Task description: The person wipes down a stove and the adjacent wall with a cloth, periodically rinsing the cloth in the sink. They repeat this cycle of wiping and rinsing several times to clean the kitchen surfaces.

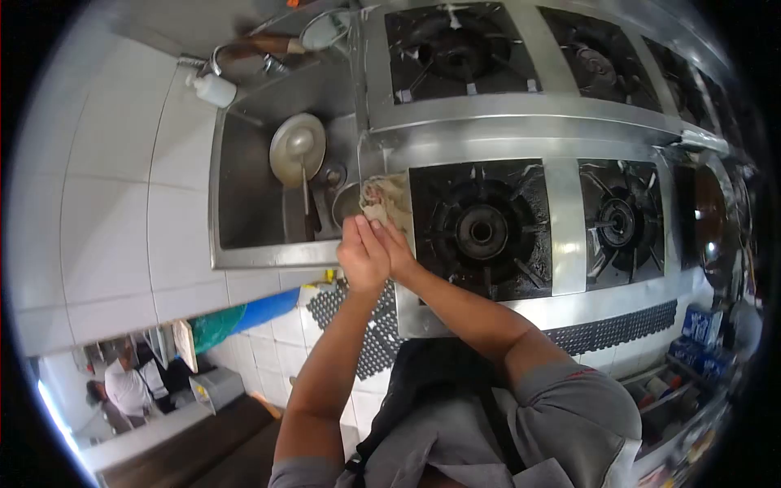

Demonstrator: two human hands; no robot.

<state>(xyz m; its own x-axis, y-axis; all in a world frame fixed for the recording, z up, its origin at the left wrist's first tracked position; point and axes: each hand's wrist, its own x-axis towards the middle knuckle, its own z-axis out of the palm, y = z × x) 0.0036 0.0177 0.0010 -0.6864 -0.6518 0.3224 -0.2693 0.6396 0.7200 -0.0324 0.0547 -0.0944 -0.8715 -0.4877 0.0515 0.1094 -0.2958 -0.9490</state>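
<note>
Right now the metal stove (pixel 568 236) is filling the largest area, its left end running alongside the sink (pixel 244 195). One front burner (pixel 482 232) is sitting near the stove's left edge, and black perforated mats (pixel 358 342) are lying on the floor below the near edge. Inside the sink, a round, shallow pan (pixel 286 165) is resting toward the far edge, with a ladle (pixel 300 142) lying over it and its handle pointing toward the near edge. A metal bowl (pixel 343 210) is sitting by the sink's right edge, toward the near right corner. My left hand (pixel 364 259) and right hand (pixel 397 248) are pressing together just above that corner, both closing on the near end of a bunched beige cloth (pixel 389 199). The cloth is extending away from my fingers, between the sink's right edge and the front burner; I cannot tell whether it is touching the metal beneath. Smaller, a white bottle (pixel 215 90) is standing beside the sink's far left corner.
</note>
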